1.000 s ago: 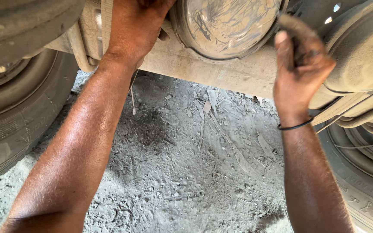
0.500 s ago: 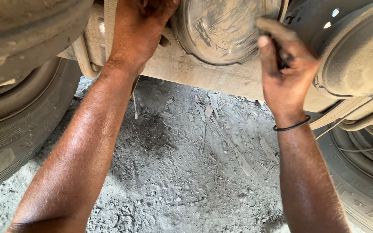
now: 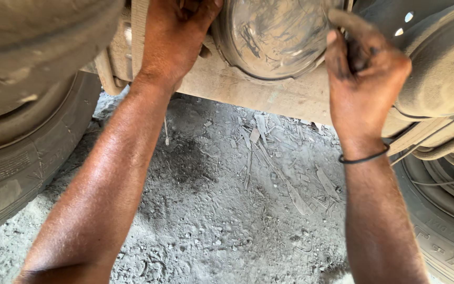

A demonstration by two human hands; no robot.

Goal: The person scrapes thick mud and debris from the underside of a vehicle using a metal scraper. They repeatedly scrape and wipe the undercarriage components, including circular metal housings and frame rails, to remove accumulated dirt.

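Dusty gravel ground (image 3: 227, 210) under a vehicle axle, tyres either side.

Head view: both hands up at the round, dirt-caked differential cover (image 3: 274, 37) on the axle housing (image 3: 248, 89). Left hand (image 3: 177, 37) is pressed against the housing at the cover's left edge; fingers hidden, grip cannot tell. Right hand (image 3: 363, 79) is curled at the cover's right rim, fingers closed on something small and dark, not identifiable. Likely working fasteners around the rim; next move calls for steady bracing. Left tyre (image 3: 22, 158) has worn rubber tread; ground is littered with chips.
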